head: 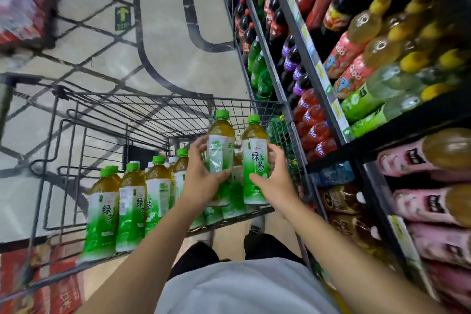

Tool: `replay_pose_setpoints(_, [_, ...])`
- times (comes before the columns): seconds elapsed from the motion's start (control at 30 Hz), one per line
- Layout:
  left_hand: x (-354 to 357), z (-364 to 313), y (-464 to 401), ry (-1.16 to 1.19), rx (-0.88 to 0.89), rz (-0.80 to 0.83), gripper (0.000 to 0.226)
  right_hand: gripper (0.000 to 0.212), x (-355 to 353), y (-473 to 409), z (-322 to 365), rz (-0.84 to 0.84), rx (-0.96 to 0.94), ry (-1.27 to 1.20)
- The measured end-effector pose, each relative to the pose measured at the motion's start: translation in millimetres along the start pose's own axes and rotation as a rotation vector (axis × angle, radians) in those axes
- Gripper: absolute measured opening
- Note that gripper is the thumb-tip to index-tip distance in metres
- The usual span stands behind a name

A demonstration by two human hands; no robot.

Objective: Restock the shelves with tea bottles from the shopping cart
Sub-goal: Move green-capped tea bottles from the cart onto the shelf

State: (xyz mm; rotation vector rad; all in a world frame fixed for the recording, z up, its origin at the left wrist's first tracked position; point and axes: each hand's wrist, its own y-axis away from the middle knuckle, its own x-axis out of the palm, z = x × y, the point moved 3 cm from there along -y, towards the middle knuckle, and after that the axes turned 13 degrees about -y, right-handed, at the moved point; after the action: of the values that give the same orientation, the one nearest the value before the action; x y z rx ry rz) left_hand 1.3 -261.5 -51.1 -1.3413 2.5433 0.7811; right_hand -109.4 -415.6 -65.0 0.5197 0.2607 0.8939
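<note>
Head view, one entry: left hand (201,176) with its grip curled round a green tea bottle (220,153); right hand (272,176) with its grip curled round a second tea bottle (254,168), label facing the camera. Both bottles are upright and raised above the shopping cart (153,120). Step judged in hand: lifting a pair out for the shelves (318,79) at right. To do it well, keep both upright, clear the cart's right wire wall, then swing right one at a time. Stock left in cart: a row of tea bottles (132,201) along the near side. Shelves hold cola, purple and red soda, yellow-capped drinks and pink-labelled bottles (420,160), tightly packed; no free slot for tea is visible. Also present: red packs (23,0) far left.
</note>
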Motion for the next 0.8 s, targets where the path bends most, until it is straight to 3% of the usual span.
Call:
replay_pose_setpoints(0.47, [-53.5,-70.7,16.9,0.024,0.394,0.305,0.08,0.08,30.8,101.1,51.9,-0.458,-0.375,-0.122])
replay_pose_setpoints(0.8, [-22.2,-124.0,64.3,0.08,0.586,0.574,0.079,0.08,5.5,199.1,58.5,-0.732,-0.486,-0.175])
